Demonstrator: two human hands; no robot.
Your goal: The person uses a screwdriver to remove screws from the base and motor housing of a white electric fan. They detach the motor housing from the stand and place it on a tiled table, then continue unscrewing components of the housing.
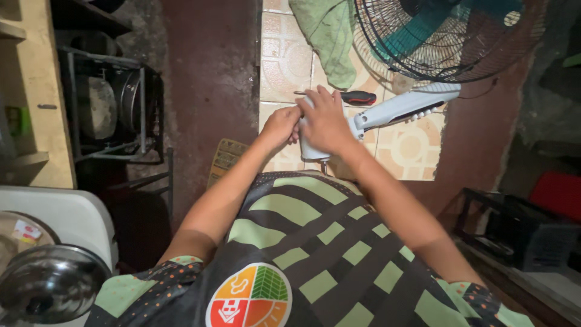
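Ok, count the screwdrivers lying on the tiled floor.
1: a screwdriver with a red and black handle lies on the tiles just beyond the right hand, under the fan. Others may be hidden.

A small white label with a red patch (pixel 25 231) sits on the round lid (pixel 18 233) at the lower left.

A green box (pixel 19 120) stands on the left shelf (pixel 27 160).

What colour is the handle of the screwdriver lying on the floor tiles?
Red and black handle, seen in the head view.
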